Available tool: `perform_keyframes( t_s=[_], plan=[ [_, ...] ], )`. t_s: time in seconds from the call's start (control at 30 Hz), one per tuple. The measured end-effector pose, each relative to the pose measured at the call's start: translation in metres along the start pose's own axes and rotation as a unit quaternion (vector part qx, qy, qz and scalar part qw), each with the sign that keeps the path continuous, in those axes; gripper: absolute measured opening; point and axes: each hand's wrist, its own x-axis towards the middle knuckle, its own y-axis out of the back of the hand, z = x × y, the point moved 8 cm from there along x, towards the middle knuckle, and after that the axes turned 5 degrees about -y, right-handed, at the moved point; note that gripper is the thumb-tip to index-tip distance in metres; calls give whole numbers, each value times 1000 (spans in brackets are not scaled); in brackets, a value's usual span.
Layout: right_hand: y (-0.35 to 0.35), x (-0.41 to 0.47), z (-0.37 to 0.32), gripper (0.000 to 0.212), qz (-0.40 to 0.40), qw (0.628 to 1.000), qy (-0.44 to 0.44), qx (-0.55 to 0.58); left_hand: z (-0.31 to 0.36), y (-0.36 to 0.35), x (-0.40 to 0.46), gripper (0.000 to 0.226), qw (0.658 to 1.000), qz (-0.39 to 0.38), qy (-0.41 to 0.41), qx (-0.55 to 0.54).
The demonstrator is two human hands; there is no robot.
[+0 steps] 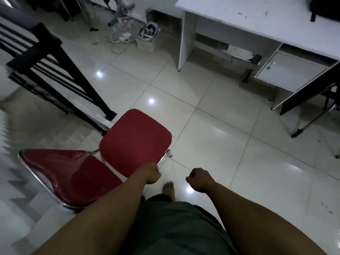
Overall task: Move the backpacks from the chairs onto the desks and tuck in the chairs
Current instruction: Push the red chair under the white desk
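A red chair (135,138) with a chrome frame stands on the tiled floor just in front of me, its seat bare and its glossy red backrest (73,173) at lower left. My left hand (150,173) grips the chrome frame at the seat's near right corner. My right hand (198,179) hangs beside it over the floor, fingers curled, holding nothing. A white desk (257,24) stands at upper right, well away from the chair. A black backpack (325,7) lies on the desk's far right corner, mostly cut off by the frame.
A black stair railing (60,74) runs along the left, with steps dropping below it. Cables and a power strip (123,36) lie on the floor at the back beside a small bin (147,36). A folding chair's leg (312,120) shows at right. My bare foot (168,188) is below the hands.
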Motion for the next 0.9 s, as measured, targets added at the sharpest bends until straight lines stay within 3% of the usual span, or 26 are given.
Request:
perform_keyframes(
  t_s=[0.5,0.7,0.9],
  plan=[
    [-97,-60,-12,35,-19,997,10,-74,-39,-48,-72,37,999,14,-38,-15],
    [-112,-65,-53,37,7,998,2,-58,-82,-13,-81,35,997,26,-57,39],
    [-155,-74,-124,28,29,999,-15,28,-135,36,-87,30,990,30,-96,101]
  ],
)
